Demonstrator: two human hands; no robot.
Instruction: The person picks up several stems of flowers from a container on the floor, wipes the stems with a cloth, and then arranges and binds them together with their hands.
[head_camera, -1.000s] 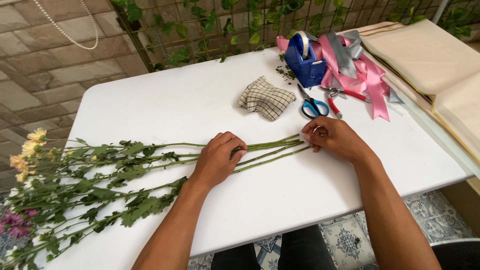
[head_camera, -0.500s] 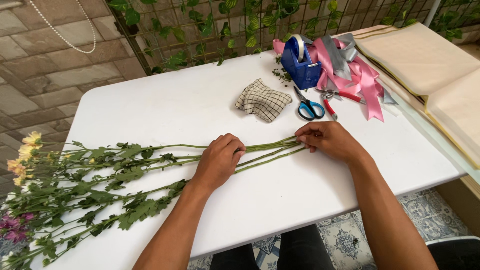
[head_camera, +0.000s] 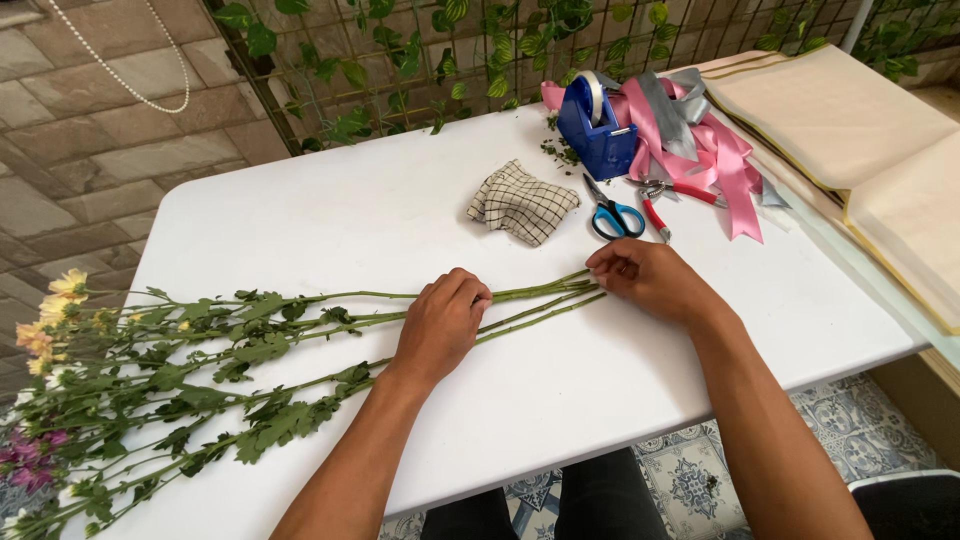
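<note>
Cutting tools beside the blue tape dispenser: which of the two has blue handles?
The scissors, lying next to the checked cloth. The other tool, the pruning shears, has red handles and lies closer to the pink ribbon.

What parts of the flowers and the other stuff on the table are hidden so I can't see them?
Head view, the only one:
- Flower stems: the part under the left hand is covered.
- Cut ends of the stems: the right hand hides them.
- Flower heads: cut off by the left picture edge.
- Red-handled pruner: its blades lie under the pink ribbons.
- Cream paper sheets: cut off by the right edge.
</note>
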